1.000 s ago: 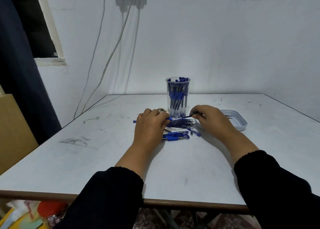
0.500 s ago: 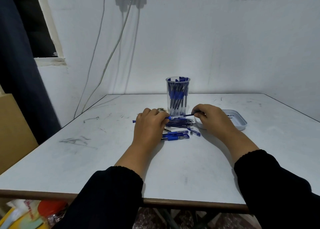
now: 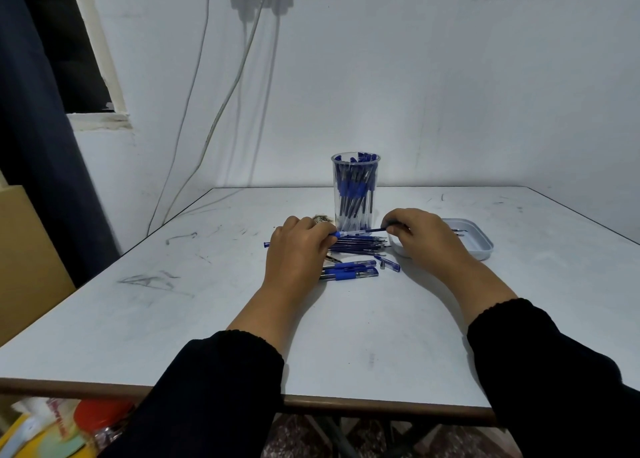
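My left hand (image 3: 298,250) grips a blue pen barrel (image 3: 349,233) held level above the table. My right hand (image 3: 420,238) pinches the dark refill (image 3: 375,230) that sticks out of the barrel's right end. Just below them lies a bundle of dark refills (image 3: 360,244). Nearer to me lie assembled blue pens (image 3: 349,273) and a loose cap (image 3: 389,263). Behind the hands stands a clear cup (image 3: 355,189) full of blue pens.
A shallow grey tray (image 3: 479,250) with small parts sits to the right of my right hand. The white table (image 3: 207,319) carries scuff marks. A small brownish object (image 3: 320,219) lies behind my left hand. Cables hang down the wall at the left.
Both hands stay in place with the pen between them. The refill seems slightly further into the barrel.
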A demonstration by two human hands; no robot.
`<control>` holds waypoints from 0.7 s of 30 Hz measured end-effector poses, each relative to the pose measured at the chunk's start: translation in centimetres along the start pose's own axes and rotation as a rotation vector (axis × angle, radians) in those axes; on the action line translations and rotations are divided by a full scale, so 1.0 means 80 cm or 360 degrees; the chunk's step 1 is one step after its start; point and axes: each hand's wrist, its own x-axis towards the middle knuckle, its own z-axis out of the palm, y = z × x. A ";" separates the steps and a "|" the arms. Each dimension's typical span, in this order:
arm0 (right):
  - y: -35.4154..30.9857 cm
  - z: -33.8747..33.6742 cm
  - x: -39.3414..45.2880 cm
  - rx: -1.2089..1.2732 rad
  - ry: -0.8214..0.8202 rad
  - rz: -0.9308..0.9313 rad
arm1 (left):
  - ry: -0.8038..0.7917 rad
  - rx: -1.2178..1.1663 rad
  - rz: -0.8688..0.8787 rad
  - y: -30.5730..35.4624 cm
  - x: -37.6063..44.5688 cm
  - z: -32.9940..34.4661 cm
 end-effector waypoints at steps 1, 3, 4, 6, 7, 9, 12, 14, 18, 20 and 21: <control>0.000 0.000 0.000 0.0002 -0.0005 0.0001 | 0.0007 -0.0004 -0.0004 0.000 0.000 0.000; 0.000 0.000 0.000 0.0007 -0.0010 0.0002 | 0.0031 -0.0019 -0.0001 -0.001 0.000 0.001; 0.001 0.001 0.000 0.0013 -0.0011 0.0006 | 0.0044 -0.0029 0.0007 -0.001 0.000 0.001; 0.001 0.002 0.000 0.0026 -0.0017 0.0014 | 0.0075 -0.0044 0.0033 -0.001 0.000 0.001; 0.001 0.002 0.001 0.0028 -0.0022 0.0012 | 0.0088 -0.0045 0.0050 0.000 0.000 0.001; 0.000 0.003 0.001 0.0025 -0.0035 -0.0002 | 0.0105 -0.0042 0.0078 0.000 0.000 0.001; -0.002 0.004 0.001 0.0053 -0.0048 -0.0032 | 0.0095 -0.0049 0.0092 0.000 0.000 0.002; -0.006 0.004 -0.001 0.0117 -0.0051 -0.0053 | 0.0073 -0.0053 0.0098 0.000 -0.001 0.002; -0.016 0.008 -0.004 0.0177 -0.0086 -0.0105 | 0.0020 -0.0059 0.0114 0.002 -0.001 0.001; -0.020 0.010 -0.006 0.0266 -0.0143 -0.0101 | 0.0010 -0.0047 0.0112 0.003 -0.001 0.001; -0.019 0.009 -0.006 0.0307 -0.0176 -0.0091 | 0.0012 -0.0040 0.0098 0.003 -0.001 0.000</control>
